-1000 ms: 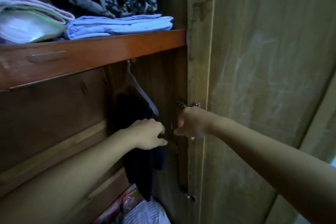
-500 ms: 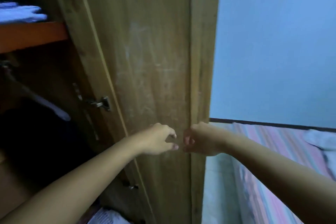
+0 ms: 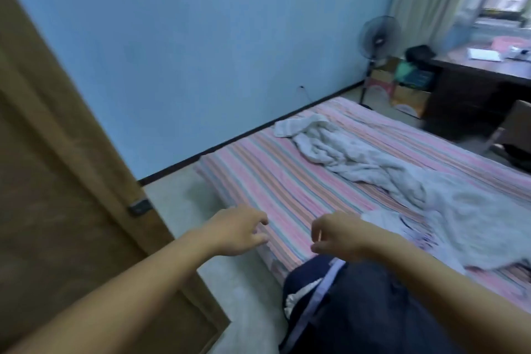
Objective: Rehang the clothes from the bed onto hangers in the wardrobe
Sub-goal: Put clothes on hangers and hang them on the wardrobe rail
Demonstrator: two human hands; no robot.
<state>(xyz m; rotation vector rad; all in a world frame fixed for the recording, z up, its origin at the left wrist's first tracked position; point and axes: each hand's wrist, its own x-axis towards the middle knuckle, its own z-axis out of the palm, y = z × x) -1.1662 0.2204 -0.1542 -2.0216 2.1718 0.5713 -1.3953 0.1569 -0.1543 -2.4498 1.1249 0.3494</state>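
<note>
The dark blue garment (image 3: 367,310) lies crumpled at the near corner of the striped bed (image 3: 287,181), with a pale lining strip showing; a white printed piece (image 3: 402,227) and a long grey-white garment (image 3: 359,152) lie further on the sheet. You are, I judge, at the step of fetching the next piece. Your left hand (image 3: 238,231) and right hand (image 3: 339,236) hover above the bed edge, fingers loosely curled, holding nothing. Next you should reach down and grasp one garment. The wardrobe door (image 3: 57,167) is at your left.

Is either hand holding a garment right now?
No, the left hand and right hand hang loosely curled and empty above the bed.
</note>
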